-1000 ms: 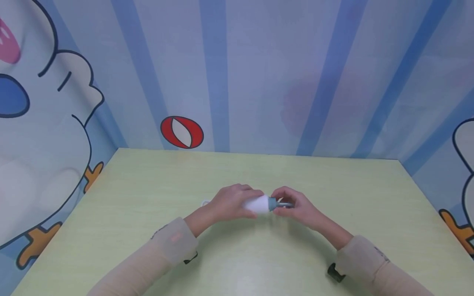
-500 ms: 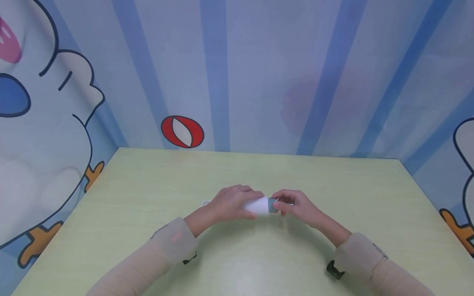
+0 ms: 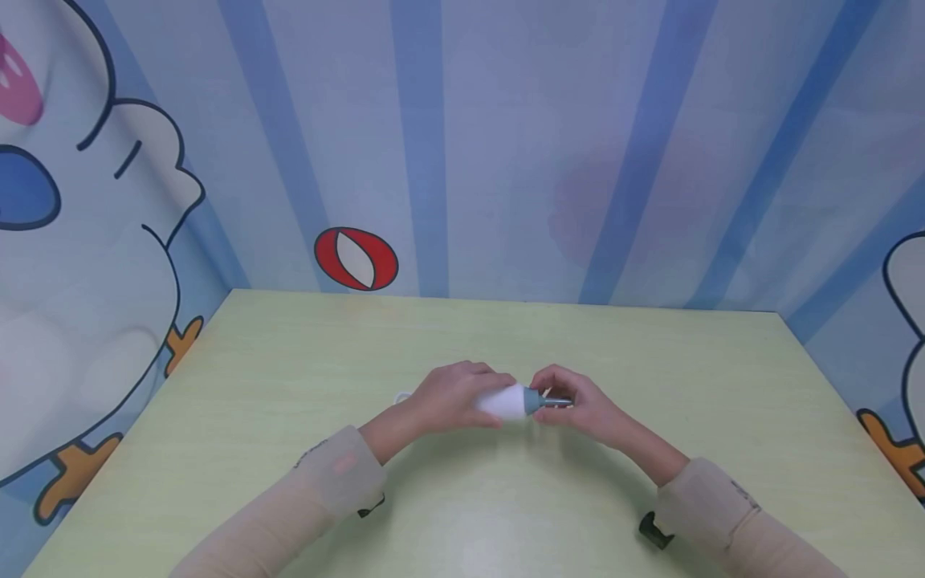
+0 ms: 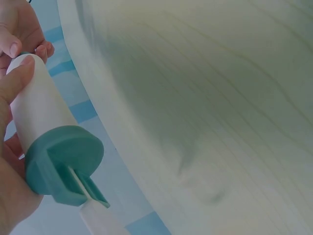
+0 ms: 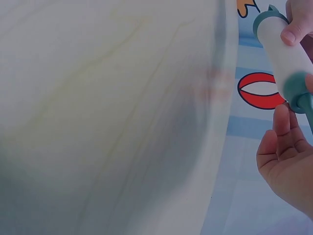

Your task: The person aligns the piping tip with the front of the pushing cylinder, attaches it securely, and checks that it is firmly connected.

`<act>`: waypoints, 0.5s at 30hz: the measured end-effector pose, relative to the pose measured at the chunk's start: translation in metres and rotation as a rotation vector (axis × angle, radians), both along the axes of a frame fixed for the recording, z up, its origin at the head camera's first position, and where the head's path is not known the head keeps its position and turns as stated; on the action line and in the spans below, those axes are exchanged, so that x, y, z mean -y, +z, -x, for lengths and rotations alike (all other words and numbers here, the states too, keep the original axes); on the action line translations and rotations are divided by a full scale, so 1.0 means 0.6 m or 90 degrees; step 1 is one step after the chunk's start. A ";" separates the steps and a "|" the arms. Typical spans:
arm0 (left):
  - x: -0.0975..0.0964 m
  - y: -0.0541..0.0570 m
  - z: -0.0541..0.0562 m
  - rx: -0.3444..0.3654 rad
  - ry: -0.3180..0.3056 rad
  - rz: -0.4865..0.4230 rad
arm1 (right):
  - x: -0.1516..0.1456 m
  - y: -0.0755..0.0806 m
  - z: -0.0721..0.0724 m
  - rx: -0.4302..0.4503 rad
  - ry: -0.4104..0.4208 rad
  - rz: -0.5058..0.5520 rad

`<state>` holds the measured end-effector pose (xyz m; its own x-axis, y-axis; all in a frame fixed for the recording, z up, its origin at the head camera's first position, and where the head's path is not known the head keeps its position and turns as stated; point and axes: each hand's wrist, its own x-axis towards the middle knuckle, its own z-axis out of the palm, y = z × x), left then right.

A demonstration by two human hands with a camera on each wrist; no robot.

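A white syringe-like tube [image 3: 508, 402] with teal ends is held level above the table. My left hand [image 3: 450, 397] grips its barrel from behind and above, with the thumb along the near side. At the right end, my right hand [image 3: 587, 408] has thumb and fingertips around the teal tapered cap [image 3: 532, 401]. A thin stem [image 3: 556, 401] runs from this cap toward the right palm. In the left wrist view the other teal end [image 4: 66, 164] has a slotted flange, with a white strip [image 4: 101, 218] coming out. That strip's far part is mostly hidden by my left hand in the head view.
A pale yellow-green table [image 3: 477, 514] lies below both hands. Behind it rises a blue striped backdrop [image 3: 506, 160] with a printed red-and-white ball [image 3: 356, 258]. Printed cartoon figures stand at both sides. Dark straps [image 3: 655, 531] hang under the sleeves.
My right thumb and fingers have moved from across the cap back to its sides, so the thin stem shows again. My left hand and the tube stay almost still.
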<state>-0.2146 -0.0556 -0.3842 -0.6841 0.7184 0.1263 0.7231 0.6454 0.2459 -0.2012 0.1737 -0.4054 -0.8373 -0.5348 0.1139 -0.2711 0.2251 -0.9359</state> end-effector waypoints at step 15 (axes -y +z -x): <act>-0.003 0.005 -0.006 -0.022 -0.006 0.004 | -0.005 0.000 0.004 0.050 -0.009 -0.020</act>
